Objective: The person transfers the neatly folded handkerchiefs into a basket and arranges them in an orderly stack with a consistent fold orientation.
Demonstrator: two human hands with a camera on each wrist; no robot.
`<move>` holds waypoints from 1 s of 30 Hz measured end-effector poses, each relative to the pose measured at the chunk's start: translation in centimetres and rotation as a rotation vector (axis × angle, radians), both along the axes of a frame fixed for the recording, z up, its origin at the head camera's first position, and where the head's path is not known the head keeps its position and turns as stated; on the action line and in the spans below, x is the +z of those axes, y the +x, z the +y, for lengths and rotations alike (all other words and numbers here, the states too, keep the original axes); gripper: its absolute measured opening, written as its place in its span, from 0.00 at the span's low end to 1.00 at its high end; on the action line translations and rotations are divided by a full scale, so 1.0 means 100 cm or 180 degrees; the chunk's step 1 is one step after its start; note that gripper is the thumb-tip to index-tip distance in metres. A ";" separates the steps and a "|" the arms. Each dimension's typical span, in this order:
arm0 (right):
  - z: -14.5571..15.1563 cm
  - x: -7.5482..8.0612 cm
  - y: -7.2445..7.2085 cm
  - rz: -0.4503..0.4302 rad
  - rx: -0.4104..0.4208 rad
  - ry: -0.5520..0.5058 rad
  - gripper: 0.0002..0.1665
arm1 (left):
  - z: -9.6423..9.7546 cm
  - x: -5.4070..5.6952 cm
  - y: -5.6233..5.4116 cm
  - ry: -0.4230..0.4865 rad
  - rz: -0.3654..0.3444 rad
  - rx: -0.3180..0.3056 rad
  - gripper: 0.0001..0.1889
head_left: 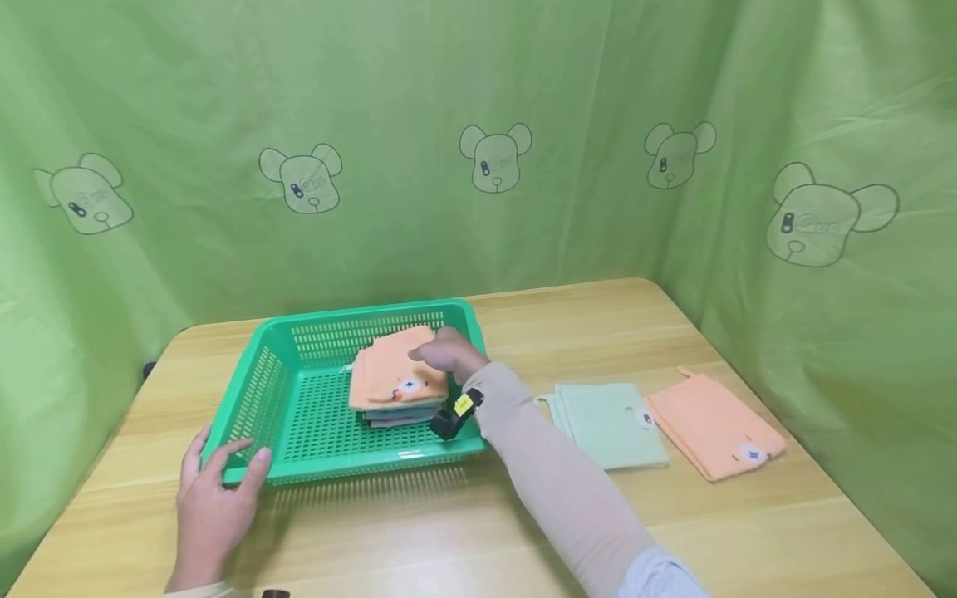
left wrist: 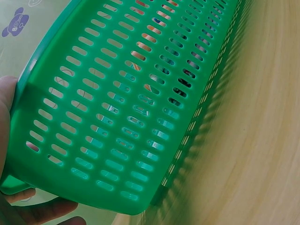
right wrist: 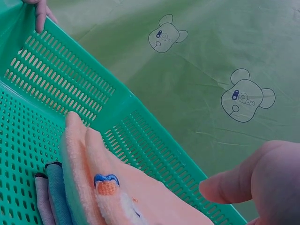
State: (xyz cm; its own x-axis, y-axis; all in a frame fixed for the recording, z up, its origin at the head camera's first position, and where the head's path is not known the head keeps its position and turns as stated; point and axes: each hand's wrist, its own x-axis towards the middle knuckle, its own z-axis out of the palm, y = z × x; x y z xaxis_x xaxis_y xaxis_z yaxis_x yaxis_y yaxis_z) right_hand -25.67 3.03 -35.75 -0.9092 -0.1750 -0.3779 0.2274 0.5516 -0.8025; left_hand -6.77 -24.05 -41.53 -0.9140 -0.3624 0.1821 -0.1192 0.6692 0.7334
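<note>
My left hand (head_left: pixel 217 511) grips the near left corner of a green plastic basket (head_left: pixel 250 374), its thumb over the rim. In the left wrist view, the fingers (left wrist: pixel 51 210) show around the basket's end. A peach towel (head_left: pixel 392 353) with an embroidered face lies folded on top of a small stack inside, at the basket's right. Darker blue-green towels (right wrist: pixel 58 192) show under it. My right hand (head_left: pixel 452 353) is at the stack's right edge. The right wrist view shows its thumb (right wrist: pixel 234 183) straight and a little above the peach towel; its other fingers are mostly hidden.
On the table right of the basket lie a pale green folded towel (head_left: pixel 609 425) and another peach towel (head_left: pixel 714 428), side by side. A green curtain (head_left: pixel 404 241) with bear outlines surrounds the table's back and sides. My right sleeve (head_left: pixel 553 465) crosses the table front.
</note>
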 end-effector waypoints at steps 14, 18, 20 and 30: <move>0.004 -0.004 -0.004 0.0203 -0.0160 -0.0305 0.15 | 0.002 0.000 -0.002 0.0044 0.0031 -0.0014 0.25; 0.004 -0.003 -0.004 0.0175 -0.0157 -0.0431 0.29 | 0.001 -0.001 -0.002 0.0048 0.0013 -0.0010 0.26; 0.005 -0.002 -0.003 0.0145 -0.0106 -0.0484 0.38 | 0.000 -0.001 -0.001 0.0050 -0.0002 -0.0008 0.26; 0.015 0.008 0.001 0.0042 0.0032 -0.0682 0.45 | -0.001 0.000 -0.001 0.0034 -0.0009 0.0021 0.26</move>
